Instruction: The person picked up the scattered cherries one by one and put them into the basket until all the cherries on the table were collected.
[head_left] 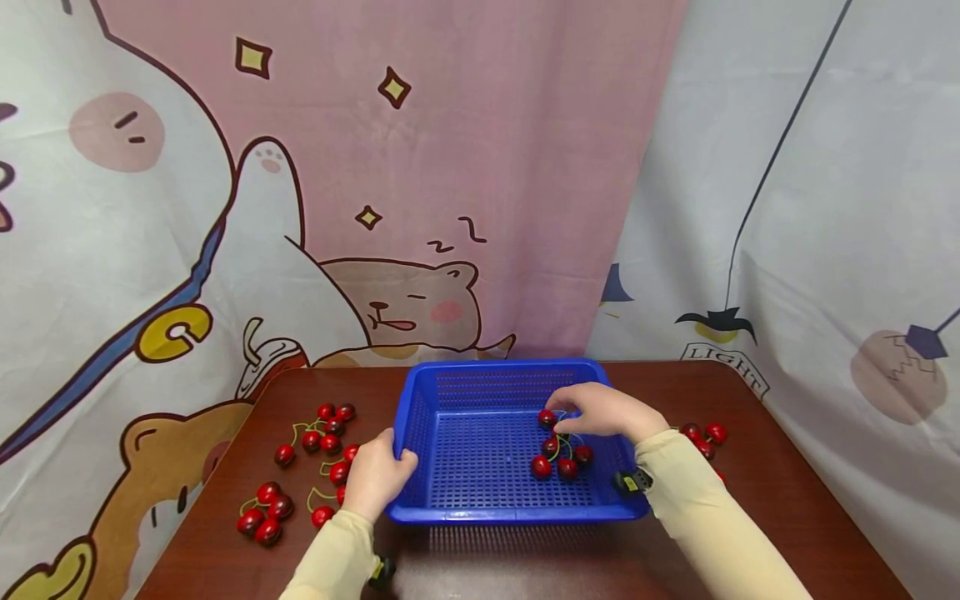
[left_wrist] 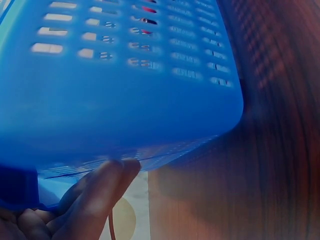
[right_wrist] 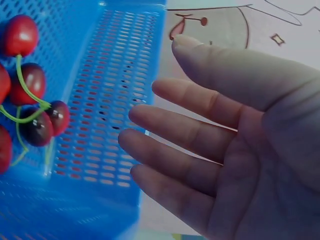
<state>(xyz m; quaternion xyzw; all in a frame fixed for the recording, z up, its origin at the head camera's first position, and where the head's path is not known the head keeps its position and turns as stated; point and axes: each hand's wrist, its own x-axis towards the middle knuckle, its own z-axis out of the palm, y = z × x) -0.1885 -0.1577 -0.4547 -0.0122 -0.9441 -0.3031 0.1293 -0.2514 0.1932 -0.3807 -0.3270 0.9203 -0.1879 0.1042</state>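
Observation:
A blue plastic basket (head_left: 517, 515) with slotted walls stands mid-table. My left hand (head_left: 375, 477) grips its left rim, thumb on top; in the left wrist view the fingers (left_wrist: 97, 197) lie against the basket's outer wall (left_wrist: 115, 105). Inside the basket, towards the right, is a bunch of red cherries (head_left: 567, 468) on green stems. Just above them hovers my right hand (head_left: 603, 412), fingertips near one cherry (head_left: 547, 418). The right wrist view shows that hand (right_wrist: 225, 135) with loosely extended fingers and nothing held, apart from the cherries (right_wrist: 30, 82).
Several cherry bunches lie left of the basket on the brown table (head_left: 517, 567), such as one near the front (head_left: 267, 512) and one farther back (head_left: 330, 442). More cherries (head_left: 705, 437) lie at the right, partly behind my right arm. A cartoon curtain (head_left: 525, 167) hangs behind the table.

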